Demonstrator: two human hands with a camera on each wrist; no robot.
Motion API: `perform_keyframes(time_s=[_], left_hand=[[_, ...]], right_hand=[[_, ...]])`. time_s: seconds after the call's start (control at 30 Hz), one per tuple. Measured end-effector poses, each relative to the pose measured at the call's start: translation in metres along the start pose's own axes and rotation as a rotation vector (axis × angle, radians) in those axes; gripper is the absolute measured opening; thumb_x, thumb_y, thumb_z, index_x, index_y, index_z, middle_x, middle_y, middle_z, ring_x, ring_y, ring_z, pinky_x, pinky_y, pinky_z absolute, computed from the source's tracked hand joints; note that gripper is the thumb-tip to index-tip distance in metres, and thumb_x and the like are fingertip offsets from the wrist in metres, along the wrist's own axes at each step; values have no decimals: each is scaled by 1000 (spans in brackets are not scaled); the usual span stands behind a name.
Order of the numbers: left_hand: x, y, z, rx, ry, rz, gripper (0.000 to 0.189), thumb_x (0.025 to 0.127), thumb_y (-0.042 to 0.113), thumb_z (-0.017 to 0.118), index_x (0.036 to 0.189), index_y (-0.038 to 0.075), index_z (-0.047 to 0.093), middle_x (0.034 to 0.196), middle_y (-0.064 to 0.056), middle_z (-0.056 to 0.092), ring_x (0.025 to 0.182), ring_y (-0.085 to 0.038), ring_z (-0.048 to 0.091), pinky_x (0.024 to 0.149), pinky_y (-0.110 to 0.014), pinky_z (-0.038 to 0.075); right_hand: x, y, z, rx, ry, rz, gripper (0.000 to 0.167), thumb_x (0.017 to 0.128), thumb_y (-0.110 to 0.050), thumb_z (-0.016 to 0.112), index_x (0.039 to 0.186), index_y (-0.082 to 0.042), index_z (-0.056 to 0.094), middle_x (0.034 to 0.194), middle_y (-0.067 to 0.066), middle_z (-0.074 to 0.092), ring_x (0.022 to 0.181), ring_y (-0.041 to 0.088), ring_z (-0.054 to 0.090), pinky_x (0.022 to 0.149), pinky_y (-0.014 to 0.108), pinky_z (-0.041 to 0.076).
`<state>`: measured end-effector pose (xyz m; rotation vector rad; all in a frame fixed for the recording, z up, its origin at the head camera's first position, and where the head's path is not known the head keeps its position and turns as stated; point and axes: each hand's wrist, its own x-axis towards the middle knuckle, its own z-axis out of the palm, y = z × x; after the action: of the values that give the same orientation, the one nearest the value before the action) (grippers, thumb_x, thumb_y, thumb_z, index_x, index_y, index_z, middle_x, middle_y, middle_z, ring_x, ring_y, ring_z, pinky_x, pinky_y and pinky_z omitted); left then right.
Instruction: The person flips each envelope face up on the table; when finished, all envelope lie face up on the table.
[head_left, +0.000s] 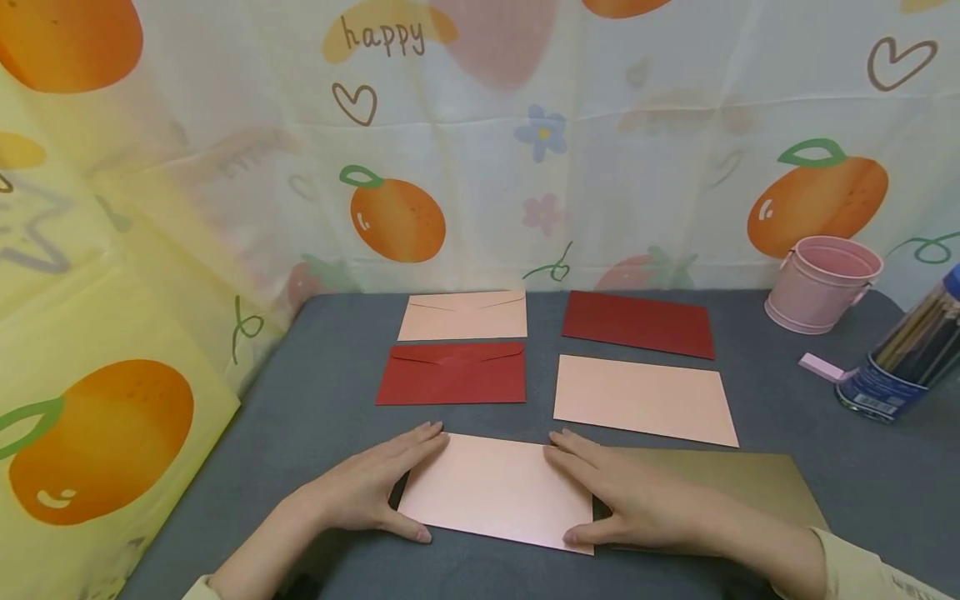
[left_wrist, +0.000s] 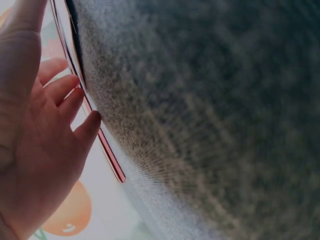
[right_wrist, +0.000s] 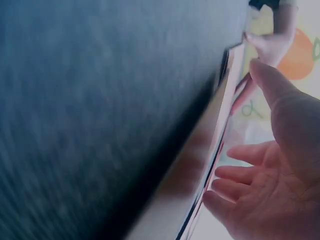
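Observation:
A plain pale pink envelope (head_left: 495,492) lies near the front of the dark grey table between the two hands. My left hand (head_left: 375,483) touches its left side, fingers stretched toward the upper corner and thumb by the lower edge. At the right side, my right hand (head_left: 622,483) rests its fingertips along the upper edge and its thumb on the lower right corner. A gold-olive sheet or envelope (head_left: 757,487) lies beneath the right forearm, partly hidden by it. In the right wrist view the hand (right_wrist: 270,185) has its fingers extended beside the paper edges.
Farther back lie a pink envelope (head_left: 462,321) and a red envelope (head_left: 453,383), flaps up, and on the right a plain red one (head_left: 637,325) and a pink one (head_left: 645,402). A pink bucket (head_left: 813,287), a pencil jar (head_left: 881,387) and a small pink block (head_left: 821,367) stand right.

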<state>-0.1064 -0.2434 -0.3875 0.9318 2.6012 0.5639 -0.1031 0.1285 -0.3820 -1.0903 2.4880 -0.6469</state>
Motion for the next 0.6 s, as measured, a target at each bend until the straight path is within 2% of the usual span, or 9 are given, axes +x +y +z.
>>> perform_keyframes(time_s=[0.1, 0.27, 0.6], left_hand=[[0, -1, 0, -2, -7, -1, 107, 71, 69, 72, 155, 19, 27, 161, 3, 18, 147, -17, 16, 111, -49, 30], [1, -2, -1, 3, -13, -12, 107, 71, 68, 73, 155, 19, 29, 161, 3, 20, 146, -16, 19, 111, -48, 30], [-1, -3, -1, 28, 2, 8, 101, 72, 67, 72, 152, 16, 36, 159, -1, 26, 144, -20, 27, 109, -47, 34]], right_hand=[[-3, -2, 3, -50, -30, -15, 98, 83, -71, 57, 157, -18, 21, 162, 1, 14, 145, 23, 23, 110, 49, 32], [-8, 0, 7, -69, -47, -51, 105, 80, -72, 59, 157, -12, 19, 162, 7, 13, 146, 29, 19, 111, 53, 29], [-8, 2, 8, -68, -63, -39, 101, 83, -69, 58, 157, -12, 20, 163, 7, 13, 147, 24, 19, 112, 51, 27]])
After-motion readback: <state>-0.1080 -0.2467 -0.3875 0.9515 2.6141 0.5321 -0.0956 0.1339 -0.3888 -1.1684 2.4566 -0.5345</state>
